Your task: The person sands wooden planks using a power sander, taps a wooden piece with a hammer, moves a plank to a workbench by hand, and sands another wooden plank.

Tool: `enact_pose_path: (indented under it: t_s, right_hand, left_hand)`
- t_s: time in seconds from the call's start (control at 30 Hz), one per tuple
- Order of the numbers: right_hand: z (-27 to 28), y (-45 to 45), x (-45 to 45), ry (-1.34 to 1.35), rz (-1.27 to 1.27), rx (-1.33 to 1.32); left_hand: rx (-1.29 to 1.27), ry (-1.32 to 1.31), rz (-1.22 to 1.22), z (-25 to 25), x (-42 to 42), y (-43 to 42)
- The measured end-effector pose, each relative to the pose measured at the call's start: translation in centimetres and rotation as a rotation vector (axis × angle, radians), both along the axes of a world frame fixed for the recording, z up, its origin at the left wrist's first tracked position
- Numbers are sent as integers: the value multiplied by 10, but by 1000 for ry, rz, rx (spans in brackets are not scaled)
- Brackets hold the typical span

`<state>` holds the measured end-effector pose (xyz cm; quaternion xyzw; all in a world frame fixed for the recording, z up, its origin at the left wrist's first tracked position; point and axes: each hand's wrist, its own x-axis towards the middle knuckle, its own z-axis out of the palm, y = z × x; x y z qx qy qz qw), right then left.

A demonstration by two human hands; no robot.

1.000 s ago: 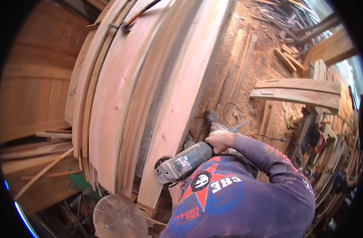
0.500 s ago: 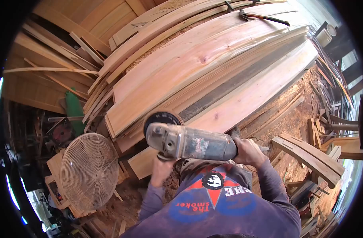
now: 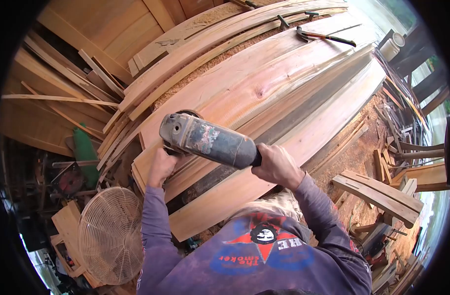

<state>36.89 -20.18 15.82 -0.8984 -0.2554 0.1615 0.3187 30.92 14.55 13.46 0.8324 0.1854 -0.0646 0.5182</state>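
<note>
An angle grinder (image 3: 217,142) with a worn, dusty body is held above the wooden planks. My right hand (image 3: 278,166) wraps round its rear end. At the head end, my left hand (image 3: 162,166) is closed at the grinder's underside; its fingers are partly hidden. The disc (image 3: 189,113) shows only as a dark rim behind the grinder head. Beneath the tool lies a long pale plank (image 3: 254,96) with a knot in it. Nearer my body is another long plank (image 3: 294,172). Whether the disc touches wood I cannot tell.
A claw hammer (image 3: 328,38) rests on the far planks, near clamps (image 3: 283,21). A round fan (image 3: 110,236) stands at lower left, and a green object (image 3: 84,153) is behind it. On the right is a wooden trestle (image 3: 377,196); sawdust (image 3: 328,167) and offcuts cover the floor.
Both hands have carried the angle grinder forward and left, away from my body and over the planks. Its disc now faces away more. The view has shifted slightly.
</note>
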Motion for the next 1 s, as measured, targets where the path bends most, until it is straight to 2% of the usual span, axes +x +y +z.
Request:
enact_pose_path:
  t_s: [0.07, 0.13, 0.2, 0.27, 0.33, 0.47, 0.53, 0.6, 0.67, 0.7, 0.73, 0.8, 0.9, 1.0]
  right_hand:
    - [-4, 18, 25, -18, -4, 19]
    - [-8, 33, 21, 11, -34, 41]
    - [-30, 47, -3, 106, -118, 91]
    - [-49, 59, -33, 245, -151, 197]
    - [-95, 75, -65, 295, -192, 273]
    - [-127, 96, -93, 454, -221, 398]
    - [-142, 113, -107, 515, -213, 354]
    - [-144, 134, -122, 604, -139, 310]
    - [-135, 153, -136, 680, -25, 375]
    - [-141, 163, -143, 627, 30, 438]
    - [-142, 170, -148, 631, -8, 499]
    - [-149, 173, -150, 655, -11, 523]
    - [-133, 156, -138, 741, 98, 492]
    - [-176, 140, -147, 401, 125, 616]
  left_hand:
    - [5, 135, 103, -2, 18, 19]
    - [81, 166, 62, -16, 41, 48]
    - [472, -69, -38, -33, 61, 68]
    - [640, 58, -151, -37, 74, 83]
    - [694, 109, -165, -29, 77, 79]
    - [823, 34, -271, -14, 69, 68]
    - [944, 13, -172, -11, 64, 65]
    - [1000, -91, -167, -8, 64, 68]
    - [1141, -266, -140, -24, 61, 85]
    - [1116, -172, -152, -24, 61, 89]
    - [1127, -294, -133, -37, 60, 105]
    - [1070, -306, -51, -57, 59, 118]
    - [1040, -213, -68, -43, 57, 106]
    - [1191, -329, -13, -52, 56, 107]
